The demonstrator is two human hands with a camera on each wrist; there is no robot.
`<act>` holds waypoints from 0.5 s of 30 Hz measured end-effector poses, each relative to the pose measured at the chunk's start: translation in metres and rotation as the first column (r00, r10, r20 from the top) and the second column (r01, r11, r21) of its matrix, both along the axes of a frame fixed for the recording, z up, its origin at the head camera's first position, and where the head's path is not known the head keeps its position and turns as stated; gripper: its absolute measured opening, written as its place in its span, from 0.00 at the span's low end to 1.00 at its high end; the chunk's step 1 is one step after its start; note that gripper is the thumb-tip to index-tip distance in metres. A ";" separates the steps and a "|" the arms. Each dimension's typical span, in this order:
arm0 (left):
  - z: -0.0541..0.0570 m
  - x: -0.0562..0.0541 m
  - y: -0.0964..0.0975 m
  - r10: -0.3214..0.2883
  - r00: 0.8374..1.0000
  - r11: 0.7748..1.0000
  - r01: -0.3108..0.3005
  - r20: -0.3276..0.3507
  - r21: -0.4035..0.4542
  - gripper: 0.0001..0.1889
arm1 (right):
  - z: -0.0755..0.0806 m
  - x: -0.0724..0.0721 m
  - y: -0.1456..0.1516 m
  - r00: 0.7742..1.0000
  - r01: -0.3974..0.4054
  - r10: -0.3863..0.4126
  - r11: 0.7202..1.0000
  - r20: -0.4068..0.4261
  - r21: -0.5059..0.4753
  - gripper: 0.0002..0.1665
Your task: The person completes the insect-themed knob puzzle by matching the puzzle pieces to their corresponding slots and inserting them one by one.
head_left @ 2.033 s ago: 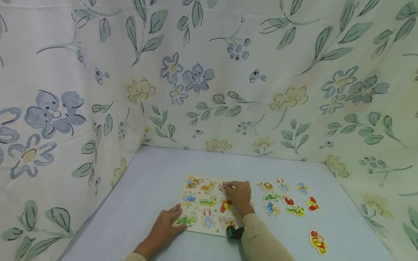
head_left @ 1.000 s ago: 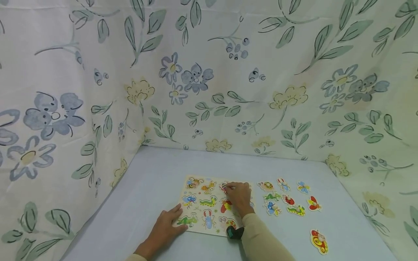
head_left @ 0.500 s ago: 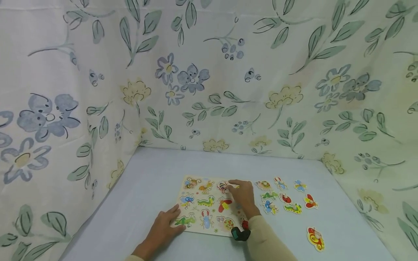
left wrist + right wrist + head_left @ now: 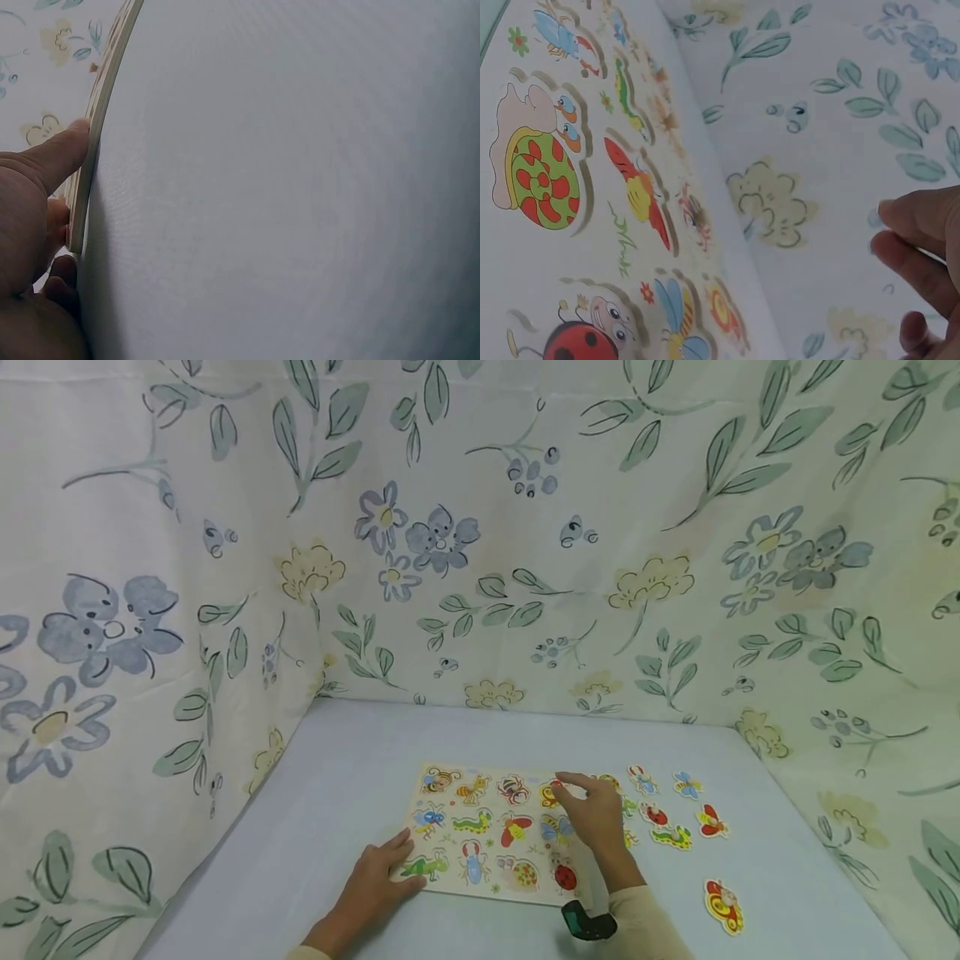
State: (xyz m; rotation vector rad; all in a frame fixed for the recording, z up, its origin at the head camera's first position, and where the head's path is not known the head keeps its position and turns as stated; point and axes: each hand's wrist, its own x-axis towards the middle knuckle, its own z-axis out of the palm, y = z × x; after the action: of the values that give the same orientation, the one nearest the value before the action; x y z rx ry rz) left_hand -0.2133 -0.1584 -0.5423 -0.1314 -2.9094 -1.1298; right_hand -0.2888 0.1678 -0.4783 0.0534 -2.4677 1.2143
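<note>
A pale puzzle board (image 4: 450, 893) printed with insects lies on the table. My left hand (image 4: 378, 875) steadies its near left corner, thumb at the front edge and fingers along the left side; in the left wrist view the thumb (image 4: 67, 150) touches the board's edge. My right hand (image 4: 596, 814) hovers over the far right corner, thumb and forefinger slightly apart with nothing between them, beside the butterfly picture (image 4: 550, 794). A spider piece (image 4: 513, 790) sits in the top row, next to a wasp (image 4: 472, 790) and a bee (image 4: 441, 780).
Several loose insect pieces lie right of the board, including a ladybug (image 4: 655, 814), a caterpillar (image 4: 672, 837) and a stag beetle (image 4: 642, 779). A butterfly piece (image 4: 723, 907) lies apart, nearer the front. Floral cloth (image 4: 465, 568) surrounds the table (image 4: 352, 752).
My right hand, earlier with fingertips on the spider, has let go and moved right, uncovering the spider and the board's right column. The left hand stays at the corner.
</note>
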 end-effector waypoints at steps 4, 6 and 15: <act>0.002 -0.001 -0.001 -0.002 1.000 1.000 0.002 0.001 -0.001 0.36 | 0.013 0.013 0.012 0.999 0.034 -0.034 0.999 0.005 -0.027 0.14; 0.002 -0.002 -0.001 -0.001 1.000 1.000 0.001 0.001 -0.005 0.35 | 0.016 0.020 0.018 0.999 0.041 -0.041 0.998 0.002 -0.038 0.15; -0.003 -0.001 -0.001 -0.002 1.000 1.000 0.002 0.021 0.001 0.36 | 0.007 0.045 0.046 0.990 0.135 -0.130 0.987 0.054 -0.091 0.16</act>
State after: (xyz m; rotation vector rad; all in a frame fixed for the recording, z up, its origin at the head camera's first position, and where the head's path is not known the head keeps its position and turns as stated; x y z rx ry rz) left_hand -0.2141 -0.1596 -0.5455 -0.1234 -2.9274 -1.1395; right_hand -0.2438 0.2134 -0.4711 -0.1649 -2.4072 1.2863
